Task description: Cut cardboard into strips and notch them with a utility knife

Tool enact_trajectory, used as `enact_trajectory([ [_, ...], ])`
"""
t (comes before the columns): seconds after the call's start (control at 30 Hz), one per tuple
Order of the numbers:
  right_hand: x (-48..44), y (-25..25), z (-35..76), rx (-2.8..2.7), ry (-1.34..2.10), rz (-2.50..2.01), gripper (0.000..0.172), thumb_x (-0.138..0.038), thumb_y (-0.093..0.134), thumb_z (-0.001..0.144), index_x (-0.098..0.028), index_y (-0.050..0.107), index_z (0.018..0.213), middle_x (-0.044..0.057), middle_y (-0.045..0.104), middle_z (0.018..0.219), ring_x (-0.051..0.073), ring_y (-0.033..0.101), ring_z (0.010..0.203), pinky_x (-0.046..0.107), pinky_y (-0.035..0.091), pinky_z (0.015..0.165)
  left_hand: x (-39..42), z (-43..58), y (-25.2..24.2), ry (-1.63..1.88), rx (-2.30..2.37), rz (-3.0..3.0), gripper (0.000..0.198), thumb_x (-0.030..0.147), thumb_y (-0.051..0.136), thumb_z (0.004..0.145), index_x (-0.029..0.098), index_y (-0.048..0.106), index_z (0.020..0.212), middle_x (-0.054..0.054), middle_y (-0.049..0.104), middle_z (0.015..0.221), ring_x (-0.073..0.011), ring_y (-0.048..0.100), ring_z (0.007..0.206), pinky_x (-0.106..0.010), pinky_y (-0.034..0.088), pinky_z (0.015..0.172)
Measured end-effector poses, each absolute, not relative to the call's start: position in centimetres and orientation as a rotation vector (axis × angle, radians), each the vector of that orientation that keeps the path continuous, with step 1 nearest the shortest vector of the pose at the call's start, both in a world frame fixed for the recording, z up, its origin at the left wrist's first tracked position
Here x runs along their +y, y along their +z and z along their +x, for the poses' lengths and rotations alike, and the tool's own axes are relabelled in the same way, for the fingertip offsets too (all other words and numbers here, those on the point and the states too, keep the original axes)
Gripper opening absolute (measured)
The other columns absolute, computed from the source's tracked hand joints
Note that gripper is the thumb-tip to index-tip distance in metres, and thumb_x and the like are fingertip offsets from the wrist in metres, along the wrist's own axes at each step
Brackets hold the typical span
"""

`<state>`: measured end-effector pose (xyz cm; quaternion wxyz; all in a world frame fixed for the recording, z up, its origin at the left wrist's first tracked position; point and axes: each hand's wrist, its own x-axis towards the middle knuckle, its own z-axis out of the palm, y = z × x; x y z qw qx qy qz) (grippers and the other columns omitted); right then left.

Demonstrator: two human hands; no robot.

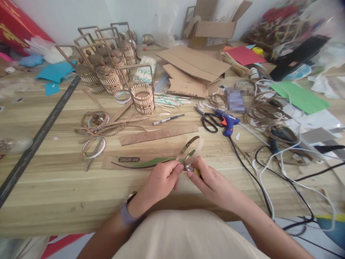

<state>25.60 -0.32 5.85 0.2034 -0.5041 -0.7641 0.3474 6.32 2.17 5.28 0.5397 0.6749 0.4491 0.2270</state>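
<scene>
A printed cardboard strip (151, 161), marked DR026-24E, lies along the table in front of me, and its right end curls up into a loop. My left hand (163, 181) pinches the strip just below that loop, thumb and fingers pressed together. Close beside it, my right hand (211, 180) is closed around a yellow utility knife (196, 171), whose short metal blade meets the strip near my left fingertips. Fingers partly hide the knife's handle. Beyond the hands lies a flat brown cardboard strip (159, 134).
A blue glue gun (229, 122) and black-handled scissors (210, 120) lie to the right, with tangled cables nearby. A pen (168, 119), tape rolls (93, 147) and a stick basket (142, 99) stand or lie farther back. Several lantern-like baskets (109, 77) are behind.
</scene>
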Motion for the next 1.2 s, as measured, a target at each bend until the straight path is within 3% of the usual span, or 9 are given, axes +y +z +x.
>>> enact_trajectory([
  [0.2, -0.44, 6.32, 25.66, -2.135, 1.077, -1.449, 0.008, -0.033, 0.037, 0.099, -0.027, 0.035, 0.095, -0.001, 0.063, 0.071, 0.018, 0.062, 0.061, 0.028, 0.043, 0.053, 2.25, 6.42, 5.49, 0.529, 1.103, 1.580, 0.041, 0.040, 0.037, 0.101, 0.022, 0.045, 0.064, 0.004, 0.052, 0.050, -0.0137, 0.051, 0.050, -0.024, 0.039, 0.060],
  [0.8, -0.44, 6.15, 25.63, -2.190, 0.979, -1.454, 0.008, -0.030, 0.039, 0.098, -0.023, 0.040, 0.102, 0.001, 0.066, 0.070, 0.019, 0.063, 0.057, 0.027, 0.043, 0.052, 2.11, 6.15, 5.34, 0.512, 1.083, 1.610, 0.039, 0.037, 0.039, 0.101, 0.022, 0.045, 0.066, 0.004, 0.051, 0.052, -0.0132, 0.049, 0.051, -0.024, 0.037, 0.058],
  [1.0, -0.40, 5.84, 25.36, -2.129, 1.016, -1.450, 0.018, -0.031, 0.039, 0.099, -0.022, 0.043, 0.114, 0.008, 0.073, 0.087, 0.024, 0.071, 0.078, 0.032, 0.053, 0.063, 2.02, 6.29, 5.16, 0.538, 1.065, 1.639, 0.042, 0.038, 0.038, 0.102, 0.022, 0.043, 0.063, 0.004, 0.051, 0.052, -0.0131, 0.049, 0.052, -0.024, 0.037, 0.059],
  [1.13, -0.35, 5.52, 25.20, -1.988, 1.113, -1.376, 0.021, -0.033, 0.039, 0.100, -0.023, 0.044, 0.118, 0.008, 0.070, 0.096, 0.022, 0.068, 0.097, 0.034, 0.054, 0.079, 2.00, 6.40, 5.11, 0.552, 1.068, 1.656, 0.039, 0.039, 0.038, 0.102, 0.022, 0.046, 0.067, 0.004, 0.052, 0.054, -0.0131, 0.050, 0.053, -0.024, 0.037, 0.059],
  [1.2, -0.26, 5.47, 25.12, -1.876, 1.217, -1.337, 0.022, -0.036, 0.038, 0.101, -0.023, 0.045, 0.118, 0.005, 0.067, 0.093, 0.019, 0.066, 0.096, 0.032, 0.053, 0.080, 1.98, 6.44, 5.15, 0.557, 1.076, 1.649, 0.037, 0.039, 0.038, 0.102, 0.021, 0.049, 0.071, 0.004, 0.053, 0.054, -0.0132, 0.051, 0.053, -0.023, 0.038, 0.059],
])
